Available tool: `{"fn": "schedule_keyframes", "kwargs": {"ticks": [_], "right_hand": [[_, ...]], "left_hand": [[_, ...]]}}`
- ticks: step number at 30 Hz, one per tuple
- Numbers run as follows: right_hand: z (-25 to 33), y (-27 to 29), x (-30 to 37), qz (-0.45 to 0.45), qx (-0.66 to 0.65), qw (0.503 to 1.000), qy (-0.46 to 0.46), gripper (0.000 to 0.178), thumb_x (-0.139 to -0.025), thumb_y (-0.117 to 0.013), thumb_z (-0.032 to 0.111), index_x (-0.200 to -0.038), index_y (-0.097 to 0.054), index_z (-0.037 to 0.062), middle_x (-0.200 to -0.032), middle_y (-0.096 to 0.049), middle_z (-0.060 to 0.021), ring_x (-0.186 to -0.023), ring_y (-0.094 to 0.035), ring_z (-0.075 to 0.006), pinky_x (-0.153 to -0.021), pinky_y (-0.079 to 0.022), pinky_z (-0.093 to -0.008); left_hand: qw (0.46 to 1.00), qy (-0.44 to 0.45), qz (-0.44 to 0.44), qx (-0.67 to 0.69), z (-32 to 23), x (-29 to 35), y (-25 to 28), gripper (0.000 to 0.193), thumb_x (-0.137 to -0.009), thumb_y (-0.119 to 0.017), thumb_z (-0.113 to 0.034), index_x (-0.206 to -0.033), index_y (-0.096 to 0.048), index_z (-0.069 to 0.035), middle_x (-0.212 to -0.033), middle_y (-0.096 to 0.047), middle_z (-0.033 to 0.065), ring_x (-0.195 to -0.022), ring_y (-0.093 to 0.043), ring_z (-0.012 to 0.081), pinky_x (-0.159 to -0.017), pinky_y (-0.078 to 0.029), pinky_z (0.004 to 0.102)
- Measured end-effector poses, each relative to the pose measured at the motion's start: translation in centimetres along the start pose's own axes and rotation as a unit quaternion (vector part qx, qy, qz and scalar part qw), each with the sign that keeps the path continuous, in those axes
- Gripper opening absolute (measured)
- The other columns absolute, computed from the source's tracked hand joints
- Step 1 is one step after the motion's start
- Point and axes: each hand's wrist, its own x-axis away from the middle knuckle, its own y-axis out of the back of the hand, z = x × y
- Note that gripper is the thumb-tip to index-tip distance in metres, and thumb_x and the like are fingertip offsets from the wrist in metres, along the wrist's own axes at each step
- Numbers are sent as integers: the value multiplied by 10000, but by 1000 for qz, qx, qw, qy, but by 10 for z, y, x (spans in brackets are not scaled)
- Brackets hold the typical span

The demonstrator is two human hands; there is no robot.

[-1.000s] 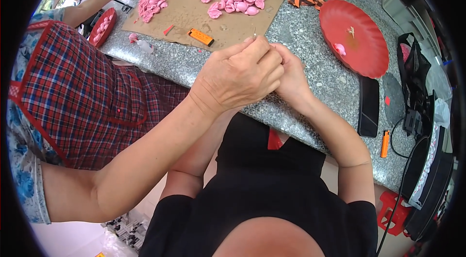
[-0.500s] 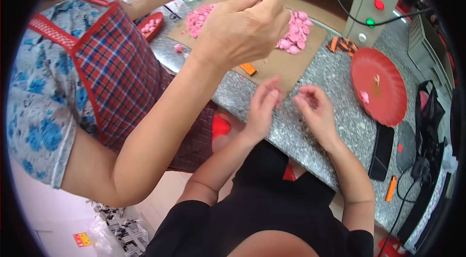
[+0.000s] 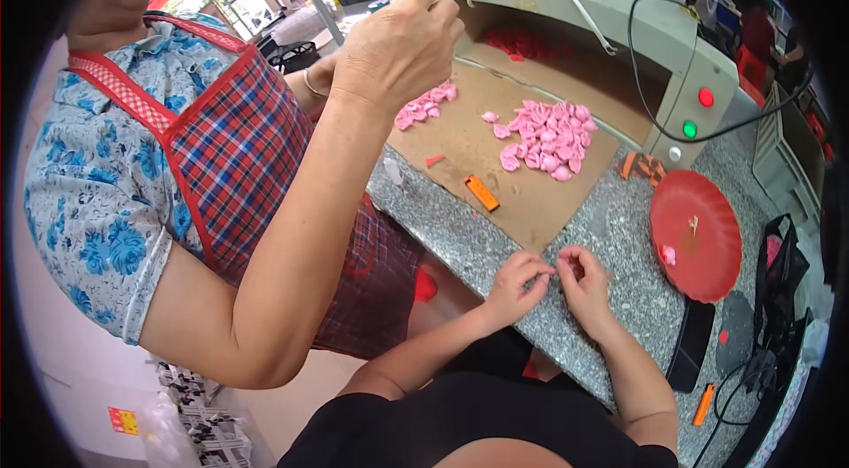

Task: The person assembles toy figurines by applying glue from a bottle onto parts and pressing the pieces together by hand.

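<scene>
"Counter (image 3: 619, 234) first: what is lying on it?"

"Cardboard (image 3: 550, 213) is covering the far part, and a pink heap (image 3: 550, 136) is sitting on it, toward its right edge. A smaller heap (image 3: 426, 107) is lying further left, just beside a co-worker's raised arm (image 3: 305, 211)."

"And the orange tool (image 3: 481, 193)?"

"That one is lying on the board, nearer the front edge than the bigger heap."

"What is the left hand (image 3: 516, 288) doing?"

"It is hovering by the board's front corner, fingers bent, tips just beside those of the right hand (image 3: 585, 284)."

"Is it gripping anything?"

"I cannot tell. Anything between the fingertips is too small to make out."

"Same for the right?"

"Yes. Its thumb and forefinger are nearly meeting, but whether they are pinching something, I cannot say."

"What is lying to the right?"

"A red tray (image 3: 718, 242) is holding a small pink piece (image 3: 669, 255) and a pale scrap (image 3: 694, 225). A phone (image 3: 692, 346) is lying between the tray and the front edge."
</scene>
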Motion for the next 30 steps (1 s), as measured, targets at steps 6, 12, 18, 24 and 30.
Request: {"fn": "schedule_keyframes", "kwargs": {"ticks": [6, 12, 18, 24, 30], "right_hand": [[0, -3, -1, 2, 0, 1000, -28, 112, -812, -560, 37, -916, -552, -4, -772, -561, -28, -642, -487, -61, -577, -417, -204], [9, -4, -4, 16, -24, 999, -39, 93, -824, -545, 34, -906, -542, -9, -754, -570, -24, -658, -513, -64, -592, -425, -203], [16, -2, -1, 23, -23, 999, -27, 91, -826, -542, 33, -906, -538, -8, -758, -562, -20, -667, -509, -60, -596, -423, -199], [19, 0, 2, 26, -23, 999, 0, 96, -825, -544, 34, -913, -536, -3, -787, -560, -26, -675, -511, -63, -603, -427, -201], [24, -1, 6, 20, -26, 998, 50, 92, -816, -555, 33, -898, -541, -7, -775, -557, -30, -664, -512, -66, -587, -428, -205]], "left_hand": [[999, 33, 15, 2, 5, 0, -1, 114, -720, -592, -15, -833, -598, -23, -845, -531, 104, -768, -535, 243, -641, -437, 303], [999, 31, 17, -7, 2, -3, 3, 98, -730, -588, -42, -826, -587, -26, -841, -526, 101, -778, -532, 251, -657, -439, 313], [1000, 17, 10, -15, 4, 0, 0, 83, -736, -586, -63, -809, -575, -25, -837, -523, 102, -784, -532, 263, -666, -439, 320], [999, -3, 15, -43, 8, 2, -4, 94, -740, -579, -52, -826, -579, -13, -843, -527, 105, -784, -531, 256, -663, -439, 317], [998, 6, 18, -62, 8, 4, -7, 97, -740, -579, -57, -821, -568, -4, -839, -528, 115, -779, -530, 264, -659, -437, 322]]}}
